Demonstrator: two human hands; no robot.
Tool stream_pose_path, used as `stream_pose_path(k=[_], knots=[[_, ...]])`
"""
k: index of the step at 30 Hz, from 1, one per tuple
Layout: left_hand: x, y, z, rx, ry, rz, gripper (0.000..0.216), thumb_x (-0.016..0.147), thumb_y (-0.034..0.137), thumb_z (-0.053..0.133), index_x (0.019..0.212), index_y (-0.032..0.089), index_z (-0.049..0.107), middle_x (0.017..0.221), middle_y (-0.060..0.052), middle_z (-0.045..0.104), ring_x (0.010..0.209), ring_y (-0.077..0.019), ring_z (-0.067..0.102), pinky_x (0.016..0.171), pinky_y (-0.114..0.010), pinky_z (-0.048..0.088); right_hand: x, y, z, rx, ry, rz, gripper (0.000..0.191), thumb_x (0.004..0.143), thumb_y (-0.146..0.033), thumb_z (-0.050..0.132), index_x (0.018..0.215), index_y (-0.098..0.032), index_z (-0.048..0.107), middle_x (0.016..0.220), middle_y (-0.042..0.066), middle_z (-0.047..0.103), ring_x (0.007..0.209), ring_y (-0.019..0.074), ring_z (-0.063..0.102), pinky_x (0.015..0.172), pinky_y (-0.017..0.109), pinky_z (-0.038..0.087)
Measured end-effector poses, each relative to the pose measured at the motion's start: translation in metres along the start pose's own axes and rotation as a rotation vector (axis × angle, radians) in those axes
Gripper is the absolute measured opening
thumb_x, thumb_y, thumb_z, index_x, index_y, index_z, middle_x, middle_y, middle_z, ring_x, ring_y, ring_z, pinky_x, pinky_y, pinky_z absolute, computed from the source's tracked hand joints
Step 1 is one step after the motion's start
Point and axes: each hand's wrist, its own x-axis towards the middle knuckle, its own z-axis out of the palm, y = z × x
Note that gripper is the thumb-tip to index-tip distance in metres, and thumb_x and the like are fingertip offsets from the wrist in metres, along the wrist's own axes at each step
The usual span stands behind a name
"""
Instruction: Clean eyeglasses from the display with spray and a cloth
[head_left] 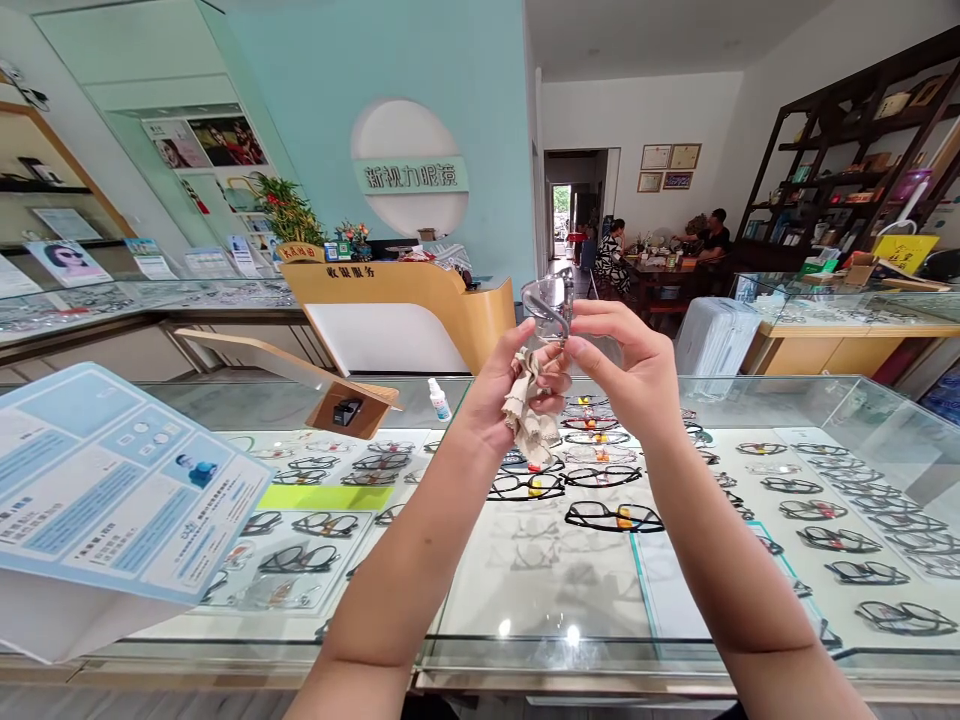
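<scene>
I hold a pair of clear-framed glasses (550, 305) up in front of me above a glass display counter (525, 600). My right hand (626, 372) pinches the frame from the right side. My left hand (510, 392) is closed on a crumpled beige cleaning cloth (529, 422) that hangs just below the glasses, with its fingers also touching the frame. Both hands meet at the glasses.
Under the counter glass lie several rows of spectacle frames (611, 517). A small spray bottle (439, 399) and a tilted wooden mirror stand (330, 385) sit on the counter. A blue leaflet board (112, 490) stands at left. Two people sit at a far table (660, 262).
</scene>
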Motion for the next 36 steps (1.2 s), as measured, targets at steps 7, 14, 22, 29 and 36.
stream_pose_path(k=[7,14,22,29,36], knots=[[0.0,-0.003,0.001,-0.038,-0.086,-0.131,0.061,0.082,0.083,0.082,0.086,0.023,0.075,0.065,-0.005,0.062,0.05,-0.0167,0.056,0.035,-0.03,0.035,-0.001,-0.004,-0.003,-0.149,0.036,-0.037,0.007,0.1,-0.037,0.084,0.105,-0.038,0.088,0.124,0.001,0.086,0.124,0.0295,0.077,0.116,0.059,0.057],[0.002,-0.006,0.006,-0.031,-0.071,-0.247,0.073,0.069,0.09,0.088,0.079,0.022,0.065,0.069,-0.004,0.063,0.049,-0.0114,0.05,0.036,-0.025,0.032,-0.003,-0.001,-0.001,-0.153,0.115,-0.063,0.004,0.1,-0.038,0.084,0.1,-0.035,0.088,0.113,0.003,0.086,0.114,0.0282,0.078,0.109,0.054,0.062],[0.034,-0.025,-0.053,0.286,0.383,-0.101,0.064,0.088,0.084,0.076,0.098,0.021,0.068,0.084,-0.005,0.07,0.058,-0.0104,0.051,0.049,-0.024,0.041,0.001,0.021,-0.006,-0.217,0.099,0.032,0.007,0.099,-0.039,0.083,0.097,-0.032,0.087,0.11,0.002,0.085,0.111,0.0264,0.075,0.108,0.051,0.058],[0.046,-0.038,-0.126,0.867,0.551,-0.236,0.034,0.1,0.046,0.069,0.078,0.022,0.058,0.058,0.005,0.049,0.052,-0.012,0.041,0.054,-0.029,0.034,-0.015,0.086,0.015,-0.633,-0.497,0.31,0.009,0.1,-0.024,0.078,0.101,-0.023,0.087,0.121,0.008,0.084,0.116,0.0298,0.07,0.104,0.047,0.051],[0.047,-0.048,-0.136,1.123,0.395,-0.359,0.038,0.094,0.045,0.076,0.068,0.021,0.063,0.053,0.002,0.054,0.052,-0.0146,0.047,0.059,-0.031,0.034,-0.05,0.115,0.05,-0.974,-1.052,0.319,0.029,0.11,-0.018,0.058,0.115,-0.018,0.087,0.136,0.015,0.079,0.125,0.0325,0.063,0.096,0.042,0.046]])
